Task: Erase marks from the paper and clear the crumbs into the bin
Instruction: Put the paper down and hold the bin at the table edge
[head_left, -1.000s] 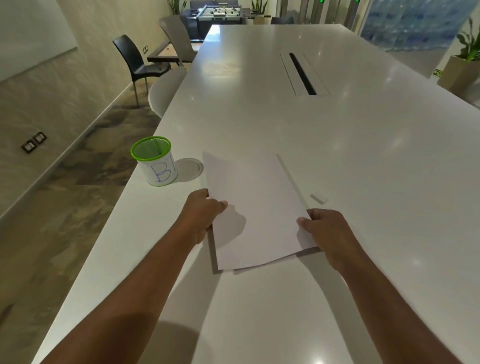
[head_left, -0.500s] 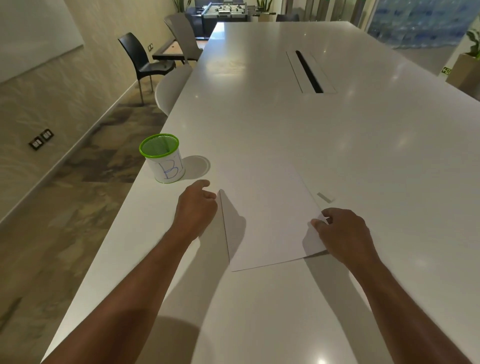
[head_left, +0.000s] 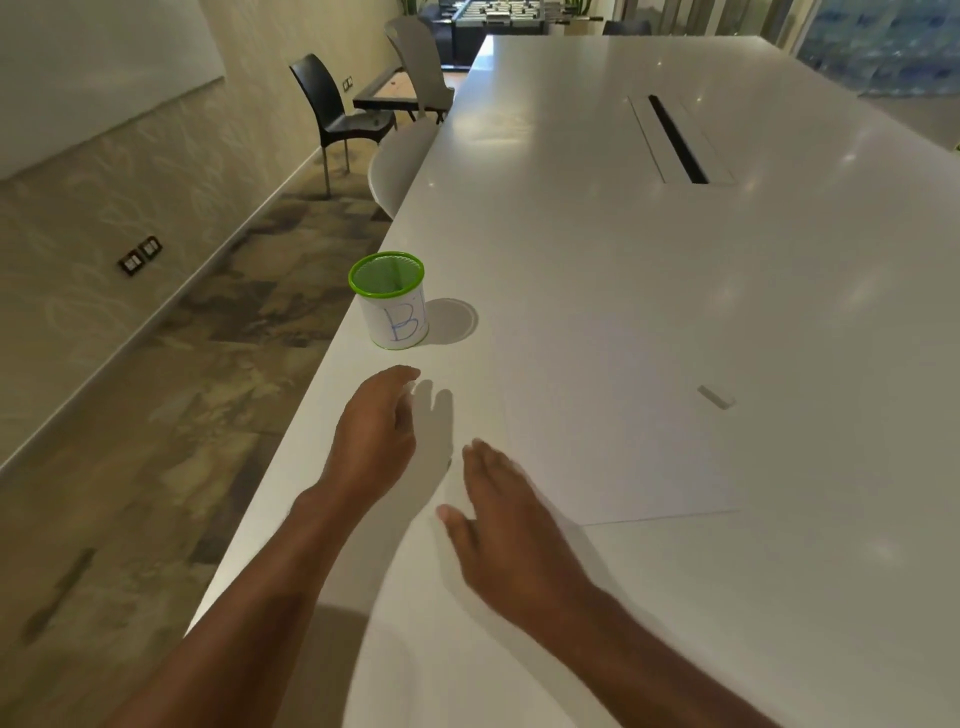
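- The white sheet of paper (head_left: 623, 457) lies flat on the glossy white desk (head_left: 675, 260); the small white block eraser (head_left: 716, 397) rests at its far right.
- Right hand (head_left: 511, 525) is flat, fingers together, empty, at the sheet's near-left corner.
- Left hand (head_left: 376, 436) is loosely cupped, empty, near the green-rimmed white cup bin (head_left: 393, 307).
- Sweep lightly toward the cupped palm, keeping the crumbs gathered; none are visible.
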